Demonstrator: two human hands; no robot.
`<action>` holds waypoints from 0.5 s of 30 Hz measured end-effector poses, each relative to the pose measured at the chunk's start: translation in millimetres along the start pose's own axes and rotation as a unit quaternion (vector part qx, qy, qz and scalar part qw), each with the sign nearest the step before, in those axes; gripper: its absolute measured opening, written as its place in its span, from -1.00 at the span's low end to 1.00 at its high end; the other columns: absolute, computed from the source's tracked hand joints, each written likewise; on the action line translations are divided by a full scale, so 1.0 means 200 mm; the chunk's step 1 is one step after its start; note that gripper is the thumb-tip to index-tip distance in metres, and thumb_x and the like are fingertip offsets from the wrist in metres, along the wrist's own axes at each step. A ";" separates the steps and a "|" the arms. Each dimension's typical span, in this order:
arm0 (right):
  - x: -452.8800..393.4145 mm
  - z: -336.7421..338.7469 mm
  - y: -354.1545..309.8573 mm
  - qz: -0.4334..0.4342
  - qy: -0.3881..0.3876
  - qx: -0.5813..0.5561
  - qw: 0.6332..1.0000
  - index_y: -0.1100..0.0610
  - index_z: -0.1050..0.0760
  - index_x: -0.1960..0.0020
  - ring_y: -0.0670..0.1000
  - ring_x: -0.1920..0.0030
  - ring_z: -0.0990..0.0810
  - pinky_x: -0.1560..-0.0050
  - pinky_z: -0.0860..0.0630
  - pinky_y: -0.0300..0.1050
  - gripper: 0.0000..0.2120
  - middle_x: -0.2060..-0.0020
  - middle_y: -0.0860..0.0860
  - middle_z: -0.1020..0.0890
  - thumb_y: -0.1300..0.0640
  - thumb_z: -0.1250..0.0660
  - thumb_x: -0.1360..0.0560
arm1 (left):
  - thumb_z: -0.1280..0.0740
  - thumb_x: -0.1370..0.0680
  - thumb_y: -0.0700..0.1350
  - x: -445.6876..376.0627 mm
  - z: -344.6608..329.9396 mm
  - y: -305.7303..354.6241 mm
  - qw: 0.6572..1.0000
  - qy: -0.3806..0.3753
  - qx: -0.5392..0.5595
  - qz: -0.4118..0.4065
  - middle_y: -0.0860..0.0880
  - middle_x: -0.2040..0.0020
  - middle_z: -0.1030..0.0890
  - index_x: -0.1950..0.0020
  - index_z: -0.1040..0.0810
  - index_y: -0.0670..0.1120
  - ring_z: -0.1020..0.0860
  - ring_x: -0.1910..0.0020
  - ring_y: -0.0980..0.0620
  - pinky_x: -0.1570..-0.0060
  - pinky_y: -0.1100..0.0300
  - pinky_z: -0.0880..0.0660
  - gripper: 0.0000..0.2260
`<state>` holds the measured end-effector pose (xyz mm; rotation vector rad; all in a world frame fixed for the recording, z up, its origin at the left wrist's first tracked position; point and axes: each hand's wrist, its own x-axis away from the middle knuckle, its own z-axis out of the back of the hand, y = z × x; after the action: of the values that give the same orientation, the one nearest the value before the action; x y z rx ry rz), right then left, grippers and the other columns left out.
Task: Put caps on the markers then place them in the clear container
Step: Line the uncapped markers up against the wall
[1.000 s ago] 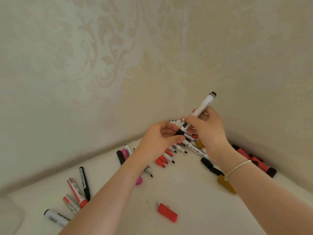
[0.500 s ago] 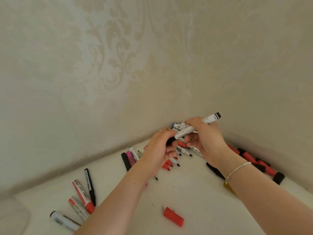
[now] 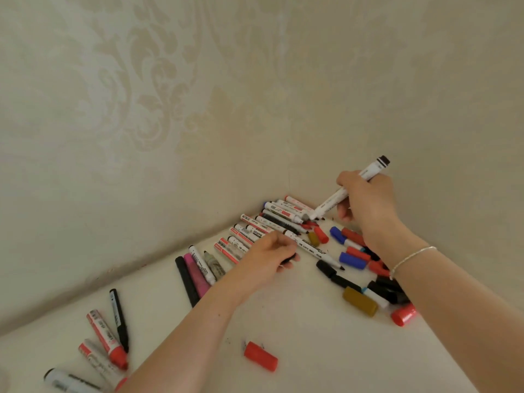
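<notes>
Right hand (image 3: pixel 365 199) gripping white marker (image 3: pixel 334 198), tip slanting down-left toward left hand (image 3: pixel 269 256) (curled on black cap (image 3: pixel 289 258), nearer)

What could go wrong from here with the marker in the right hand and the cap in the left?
The right hand holds the white marker with its bare tip close to the pile of markers; it could smear them. The left hand curls around a black cap, mostly hidden, which may not fit this marker.

marker pile (image 3: pixel 272 225) crowding corner, bare tabletop (image 3: pixel 312 321) nearer
</notes>
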<state>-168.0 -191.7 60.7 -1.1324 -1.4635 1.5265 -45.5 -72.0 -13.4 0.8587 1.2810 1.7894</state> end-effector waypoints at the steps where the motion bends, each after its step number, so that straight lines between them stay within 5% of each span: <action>1: -0.01 0.03 0.01 0.010 0.013 0.007 1.000 0.18 -0.36 0.29 -0.01 0.61 -0.38 0.54 -0.36 -0.19 -0.81 0.50 0.11 -0.43 0.21 -0.25 -0.49 | -0.31 -0.57 -0.15 0.00 -0.02 -0.01 0.994 -0.006 -0.104 -0.019 0.09 0.14 -0.62 0.06 -0.49 0.03 -0.52 0.24 0.20 0.18 0.31 -0.41 -0.93; 4: -0.03 0.10 0.03 0.025 0.027 0.015 0.999 0.16 -0.34 0.33 -0.02 0.62 -0.38 0.54 -0.34 -0.18 -0.77 0.52 0.10 -0.41 0.20 -0.25 -0.48 | -0.35 -0.52 -0.12 -0.01 -0.07 -0.03 0.948 -0.026 -0.307 -0.083 0.18 0.00 -0.57 0.01 -0.53 0.12 -0.50 0.09 0.29 0.09 0.43 -0.37 -0.87; 7: -0.03 0.15 0.06 0.020 0.026 0.004 0.999 0.14 -0.32 0.35 -0.01 0.61 -0.38 0.54 -0.33 -0.20 -0.75 0.52 0.08 -0.40 0.21 -0.26 -0.49 | -0.35 -0.52 -0.10 -0.02 -0.11 -0.02 0.896 -0.026 -0.417 -0.149 0.14 -0.11 -0.55 -0.12 -0.56 0.09 -0.47 -0.09 0.18 -0.13 0.29 -0.38 -0.80; 11: -0.03 0.18 0.09 0.010 0.020 -0.011 1.000 0.13 -0.32 0.37 -0.01 0.59 -0.37 0.53 -0.31 -0.19 -0.73 0.55 0.07 -0.39 0.21 -0.25 -0.49 | -0.31 -0.55 0.01 -0.03 -0.15 -0.01 0.841 -0.035 -0.487 -0.231 0.14 -0.14 -0.46 -0.26 -0.49 0.17 -0.34 -0.12 0.18 -0.16 0.23 -0.23 -0.72; 15: -0.03 0.21 0.09 0.008 0.020 -0.020 1.000 0.14 -0.32 0.38 0.02 0.56 -0.36 0.51 -0.31 -0.16 -0.73 0.56 0.07 -0.40 0.22 -0.25 -0.49 | -0.28 -0.57 0.06 -0.04 -0.18 0.00 0.827 -0.045 -0.502 -0.250 0.13 -0.11 -0.43 -0.29 -0.49 0.19 -0.29 -0.06 0.22 -0.08 0.28 -0.22 -0.72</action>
<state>-203.4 -214.6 41.2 -1.1941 -1.4685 1.4833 -72.3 -95.1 -24.3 -0.0145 0.2906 1.6180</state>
